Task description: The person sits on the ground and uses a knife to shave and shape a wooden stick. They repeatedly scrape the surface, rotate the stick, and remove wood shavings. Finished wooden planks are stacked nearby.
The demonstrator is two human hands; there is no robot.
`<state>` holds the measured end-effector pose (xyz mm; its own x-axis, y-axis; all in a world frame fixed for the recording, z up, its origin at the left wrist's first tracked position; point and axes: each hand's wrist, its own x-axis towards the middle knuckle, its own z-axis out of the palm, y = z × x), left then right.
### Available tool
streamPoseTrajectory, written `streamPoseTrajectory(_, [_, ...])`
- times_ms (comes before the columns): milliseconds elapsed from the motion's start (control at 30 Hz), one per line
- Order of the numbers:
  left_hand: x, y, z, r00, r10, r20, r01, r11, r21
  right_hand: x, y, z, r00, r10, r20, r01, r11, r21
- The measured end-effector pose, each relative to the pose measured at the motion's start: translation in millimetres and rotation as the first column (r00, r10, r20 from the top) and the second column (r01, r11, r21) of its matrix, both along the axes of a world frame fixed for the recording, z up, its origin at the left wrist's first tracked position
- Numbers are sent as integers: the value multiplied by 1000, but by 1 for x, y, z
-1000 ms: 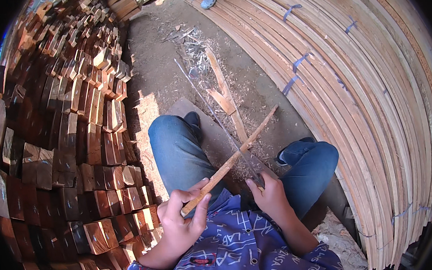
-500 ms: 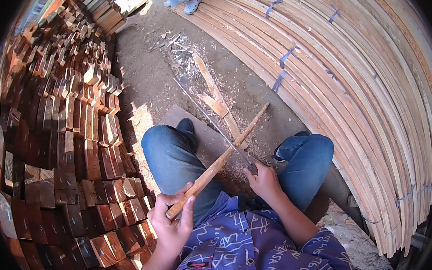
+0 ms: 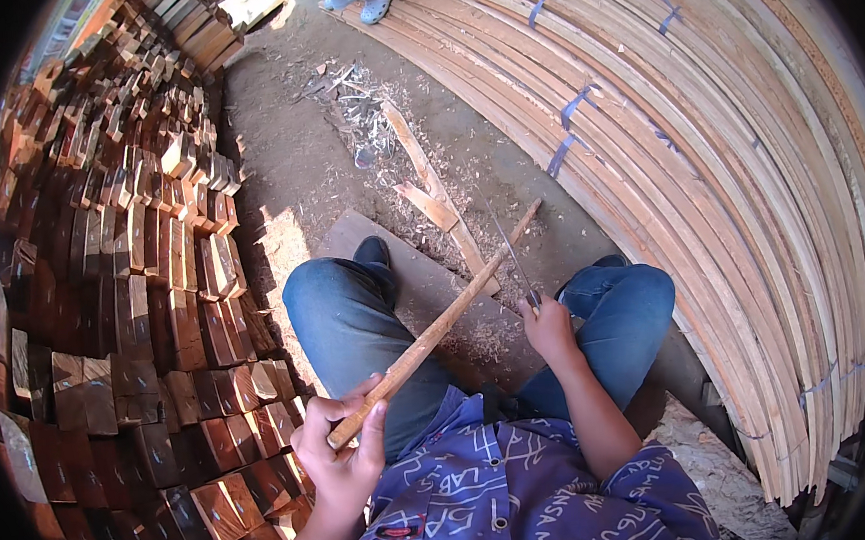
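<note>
My left hand (image 3: 342, 439) is closed round the near, thick end of a wooden stick (image 3: 427, 341). The stick slants away to the upper right and narrows toward its far tip. In my right hand (image 3: 549, 330) is the handle of a long, thin-bladed knife (image 3: 511, 251). Its blade points up and away and crosses the stick near the far end; part of the blade is faint against the ground. Between my knees, beyond the stick, lies a long split piece of wood (image 3: 423, 160) with a shorter offcut (image 3: 428, 208) against it.
A tall stack of short wooden blocks (image 3: 185, 247) rises at my left. Long bundled strips (image 3: 669, 203), tied with blue bands, lie at my right. Shavings (image 3: 355, 95) litter the ground by a flat board (image 3: 350, 236). Another person's shoe (image 3: 381, 1) is at the far edge.
My right hand has moved up and to the right with the knife. The blade has shifted from the middle of the stick to near its far tip, now more upright.
</note>
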<state>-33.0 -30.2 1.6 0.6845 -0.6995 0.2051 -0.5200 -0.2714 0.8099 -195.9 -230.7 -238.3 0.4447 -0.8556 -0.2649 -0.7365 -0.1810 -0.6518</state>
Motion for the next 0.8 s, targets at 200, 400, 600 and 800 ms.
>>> streamPoseTrajectory(200, [8, -4, 2, 997, 69, -22, -68, 997, 34, 15, 25, 43, 974, 50, 221, -71, 994, 86])
streamPoseTrajectory(400, [11, -2, 4, 995, 78, -56, -75, 995, 63, 41, 45, 81, 904, 184, 387, -201, 980, 4])
streamPoseTrajectory(600, [20, 10, -5, 986, 144, -89, -140, 989, 50, 45, 27, 11, 970, 131, 205, -151, 985, 86])
streamPoseTrajectory(800, [33, 9, -8, 980, 178, -92, -173, 983, 61, 56, 36, 47, 959, 203, 197, -220, 973, 70])
